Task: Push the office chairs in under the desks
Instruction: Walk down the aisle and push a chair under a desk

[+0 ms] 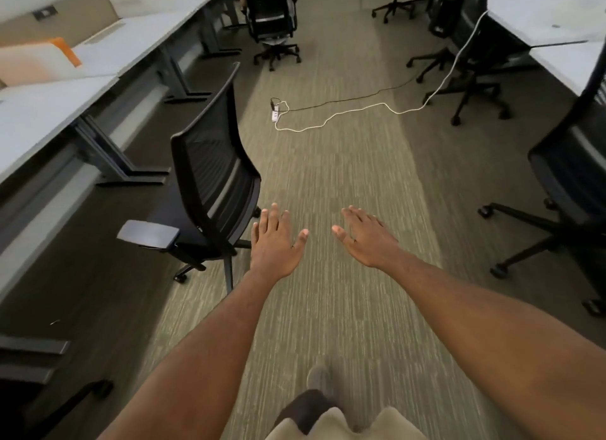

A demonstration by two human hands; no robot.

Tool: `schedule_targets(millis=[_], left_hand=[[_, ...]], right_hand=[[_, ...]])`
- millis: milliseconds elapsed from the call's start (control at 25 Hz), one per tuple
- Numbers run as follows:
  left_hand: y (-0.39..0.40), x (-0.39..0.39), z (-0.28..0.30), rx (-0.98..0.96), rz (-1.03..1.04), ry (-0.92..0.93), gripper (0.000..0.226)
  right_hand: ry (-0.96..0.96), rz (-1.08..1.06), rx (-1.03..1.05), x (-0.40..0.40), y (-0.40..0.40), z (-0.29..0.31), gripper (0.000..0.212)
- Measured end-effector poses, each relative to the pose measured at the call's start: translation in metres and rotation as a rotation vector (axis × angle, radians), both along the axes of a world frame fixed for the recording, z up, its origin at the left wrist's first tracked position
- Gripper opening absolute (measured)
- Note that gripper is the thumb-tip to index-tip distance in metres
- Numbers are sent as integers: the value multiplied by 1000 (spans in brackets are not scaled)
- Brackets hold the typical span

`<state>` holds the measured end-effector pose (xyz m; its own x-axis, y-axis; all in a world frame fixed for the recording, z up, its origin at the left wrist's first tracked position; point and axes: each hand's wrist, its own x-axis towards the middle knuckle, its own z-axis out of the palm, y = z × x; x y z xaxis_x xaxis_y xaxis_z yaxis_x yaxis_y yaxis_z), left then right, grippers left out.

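Note:
A black mesh-backed office chair [213,164] stands in the aisle on the left, turned toward the row of grey desks [39,118] and pulled out from them. Its padded armrest [149,234] points toward me. My left hand [273,243] is stretched out flat with fingers apart, just right of the chair's back and not touching it. My right hand [365,238] is also spread flat over the carpet, holding nothing. Another black chair [570,177] stands at the right edge, out from the right desks [564,56].
A white power strip [274,114] with white and black cables lies across the carpet ahead. Farther on, a chair [273,20] stands in the aisle and more chairs [465,75] stand by the right desks. Desk legs [108,157] line the left side.

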<state>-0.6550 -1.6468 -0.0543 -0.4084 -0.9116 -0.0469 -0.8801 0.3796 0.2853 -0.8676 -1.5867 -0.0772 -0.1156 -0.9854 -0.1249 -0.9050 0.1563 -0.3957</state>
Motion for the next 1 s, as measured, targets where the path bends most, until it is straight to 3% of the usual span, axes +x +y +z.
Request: schedule_targets(millis=[160, 520, 760, 1000], left_hand=[[-79, -14, -1, -9, 68, -4, 72], [-301, -15, 76, -398, 337, 61, 64], [-361, 28, 72, -377, 678, -103, 66], [-385, 31, 81, -360, 899, -284, 75]], right_hand=[[-8, 33, 13, -25, -77, -2, 75], [-9, 200, -111, -27, -332, 40, 72], [-96, 353, -352, 14, -487, 82, 71], [5, 513, -485, 36, -625, 85, 67]])
